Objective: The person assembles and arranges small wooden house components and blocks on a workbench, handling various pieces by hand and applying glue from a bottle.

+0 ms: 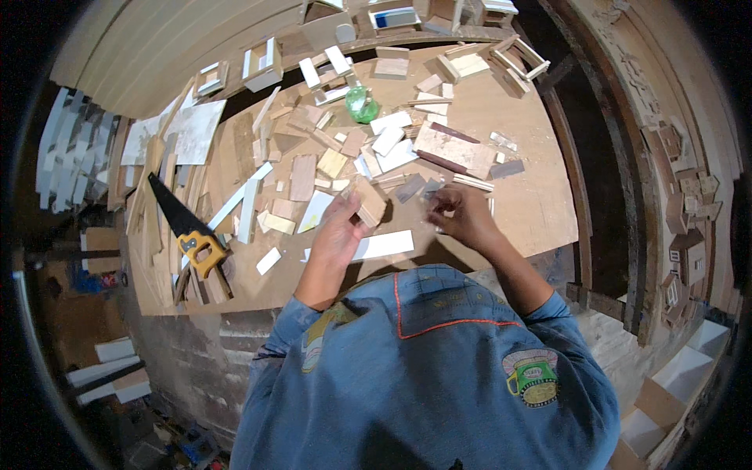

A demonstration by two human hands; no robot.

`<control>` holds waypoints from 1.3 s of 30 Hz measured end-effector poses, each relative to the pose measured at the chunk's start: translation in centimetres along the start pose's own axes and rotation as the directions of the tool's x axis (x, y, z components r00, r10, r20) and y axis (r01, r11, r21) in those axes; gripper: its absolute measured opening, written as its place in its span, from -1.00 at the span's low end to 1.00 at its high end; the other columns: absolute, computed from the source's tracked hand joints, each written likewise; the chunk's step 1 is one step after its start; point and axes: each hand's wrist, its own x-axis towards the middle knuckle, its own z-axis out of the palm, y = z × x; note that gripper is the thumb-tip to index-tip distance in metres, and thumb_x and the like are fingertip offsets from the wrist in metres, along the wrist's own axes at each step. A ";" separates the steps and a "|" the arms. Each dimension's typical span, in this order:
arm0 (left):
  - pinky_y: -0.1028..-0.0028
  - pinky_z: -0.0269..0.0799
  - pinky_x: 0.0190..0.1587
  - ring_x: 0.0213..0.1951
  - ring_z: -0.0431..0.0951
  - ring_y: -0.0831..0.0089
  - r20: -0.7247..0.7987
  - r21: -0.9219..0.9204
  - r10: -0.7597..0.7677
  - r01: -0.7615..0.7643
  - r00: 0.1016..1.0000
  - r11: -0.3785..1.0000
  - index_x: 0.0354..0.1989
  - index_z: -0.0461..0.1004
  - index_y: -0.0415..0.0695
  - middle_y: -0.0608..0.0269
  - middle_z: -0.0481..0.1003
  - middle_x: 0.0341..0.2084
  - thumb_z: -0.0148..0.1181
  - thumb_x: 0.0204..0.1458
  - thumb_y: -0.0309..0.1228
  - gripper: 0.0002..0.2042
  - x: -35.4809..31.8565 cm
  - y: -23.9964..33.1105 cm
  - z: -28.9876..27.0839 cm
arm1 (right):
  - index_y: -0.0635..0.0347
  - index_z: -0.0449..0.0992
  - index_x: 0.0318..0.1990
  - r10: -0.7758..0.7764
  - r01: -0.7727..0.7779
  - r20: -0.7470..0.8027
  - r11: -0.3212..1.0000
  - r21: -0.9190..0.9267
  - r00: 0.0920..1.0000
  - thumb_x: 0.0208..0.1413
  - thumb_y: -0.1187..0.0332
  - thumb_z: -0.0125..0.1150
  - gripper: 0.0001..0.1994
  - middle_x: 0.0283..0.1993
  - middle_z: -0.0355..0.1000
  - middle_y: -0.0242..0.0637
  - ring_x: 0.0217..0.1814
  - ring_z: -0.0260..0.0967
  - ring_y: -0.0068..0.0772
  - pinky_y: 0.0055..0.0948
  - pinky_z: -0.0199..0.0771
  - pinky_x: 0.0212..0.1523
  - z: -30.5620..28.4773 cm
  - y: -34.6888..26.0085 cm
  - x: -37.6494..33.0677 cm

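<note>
My left hand [337, 236] is closed round a small flat wooden piece [370, 202], held above the near part of the work table. To its right, my right hand [464, 218] has its fingers bent together in a pinch; whatever they hold, if anything, is hidden. Small dark grey pieces [410, 188] lie just beyond that hand. Under the two hands a long white strip [384, 247] rests on the brown board [540, 211] that covers the table. Past the wooden piece, white blocks [388, 141] and bare wood offcuts [303, 178] lie scattered.
A handsaw with a yellow handle [202, 249] lies at the left on wood strips. A green container [361, 105] with white stuff in it stands mid-table. Small box-like wooden pieces [262, 64] line the far edge. More small wooden models [689, 258] sit at the right.
</note>
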 end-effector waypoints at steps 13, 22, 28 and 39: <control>0.49 0.29 0.10 0.03 0.40 0.46 0.084 0.416 0.181 -0.200 0.980 0.887 0.25 0.15 -0.25 0.22 0.37 0.05 0.31 -0.12 -0.56 -0.31 -0.6 0.9 0.5 | 0.27 0.56 -0.31 0.143 -0.223 -0.431 0.965 -0.140 0.891 0.00 0.33 0.26 -0.81 -0.50 0.47 -0.13 -0.48 0.44 -0.34 -0.40 0.42 -0.38 -6.5 4.2 -2.8; 0.21 0.40 0.05 0.08 0.40 0.20 -0.025 -0.097 0.121 -0.123 0.992 0.988 0.18 0.18 -0.12 0.14 0.34 0.08 -0.05 0.18 -0.05 -0.50 -0.8 1.4 -1.4 | 0.29 0.35 0.12 0.226 -0.700 -0.697 0.484 -0.525 0.680 -0.32 0.05 0.47 -0.20 0.00 0.40 0.03 0.00 0.39 -0.03 -0.22 0.40 0.00 -12.1 11.9 -9.9; 0.16 0.41 0.01 0.05 0.41 0.19 0.013 -0.265 0.208 -0.197 0.978 0.944 0.15 0.23 -0.08 0.17 0.36 0.08 -0.13 0.18 0.01 -0.50 -1.2 4.2 -5.5 | 0.40 0.45 0.00 0.376 -0.652 -0.632 0.704 -0.281 0.678 -0.33 0.12 0.50 -0.29 -0.06 0.47 0.02 -0.06 0.47 -0.14 -0.34 0.43 -0.06 -15.8 17.9 -12.0; 0.25 0.43 -0.11 -0.12 0.47 0.29 -0.101 -0.264 0.401 -0.413 0.910 0.872 0.16 0.23 -0.27 0.12 0.46 -0.12 -0.03 0.09 0.10 -0.33 -7.1 9.5 -12.8 | 0.25 0.59 -0.37 0.423 -0.837 -0.785 0.504 -0.212 0.453 -0.11 0.19 0.36 -0.72 -0.45 0.53 -0.25 -0.38 0.45 -0.49 -0.42 0.39 -0.33 -14.5 12.4 -13.7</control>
